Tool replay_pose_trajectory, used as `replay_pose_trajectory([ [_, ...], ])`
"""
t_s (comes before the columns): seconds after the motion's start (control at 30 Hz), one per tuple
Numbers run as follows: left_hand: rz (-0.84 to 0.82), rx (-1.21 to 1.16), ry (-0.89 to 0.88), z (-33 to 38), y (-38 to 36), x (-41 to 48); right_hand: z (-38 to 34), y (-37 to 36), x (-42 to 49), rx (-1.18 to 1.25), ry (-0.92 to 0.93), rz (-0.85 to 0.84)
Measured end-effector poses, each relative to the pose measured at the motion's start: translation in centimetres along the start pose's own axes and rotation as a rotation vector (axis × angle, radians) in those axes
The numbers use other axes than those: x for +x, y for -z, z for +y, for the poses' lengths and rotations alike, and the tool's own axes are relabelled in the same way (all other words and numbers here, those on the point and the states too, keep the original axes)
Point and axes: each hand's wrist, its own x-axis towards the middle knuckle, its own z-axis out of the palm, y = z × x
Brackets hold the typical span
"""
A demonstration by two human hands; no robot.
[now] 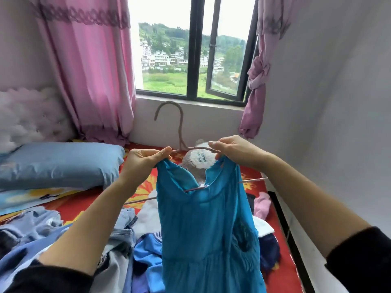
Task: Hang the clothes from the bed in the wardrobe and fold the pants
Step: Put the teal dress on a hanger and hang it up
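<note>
A sleeveless turquoise dress (207, 225) hangs in front of me over the bed. A thin pinkish-brown hanger (181, 132) sits inside it, its hook standing up above my hands and its bottom bar showing through the neck opening. My left hand (146, 159) pinches the dress's left shoulder strap together with the hanger arm. On the other side, my right hand (230, 151) pinches the right strap against the hanger arm. Below lies a pile of clothes (118, 235), denim and blue garments among them.
The bed has a red flowered sheet (283, 267), a blue pillow (63, 163) at left and a grey plush toy (196, 161) behind the dress. A pink garment (261, 205) lies at right. Window, pink curtains (93, 66) and a white wall (338, 123) surround the bed.
</note>
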Motion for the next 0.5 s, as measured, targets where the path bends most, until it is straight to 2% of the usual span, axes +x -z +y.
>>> replay_pose_trajectory([
  [0.13, 0.178, 0.013, -0.004, 1.9, 2.0, -2.7, -4.4, -0.3, -0.6, -0.282, 0.173, -0.077],
  [0.23, 0.322, 0.087, -0.027, 3.8, 4.4, -5.4, -7.1, -1.9, -0.7, -0.538, 0.337, 0.1],
  [0.3, 0.392, 0.137, -0.025, 4.8, 6.6, -7.4, -8.9, -3.1, -1.0, -0.516, 0.41, 0.197],
  [0.5, 0.637, 0.195, -0.015, 8.3, 14.1, -14.6, -15.2, -7.2, -2.9, -0.339, 0.655, 0.263],
])
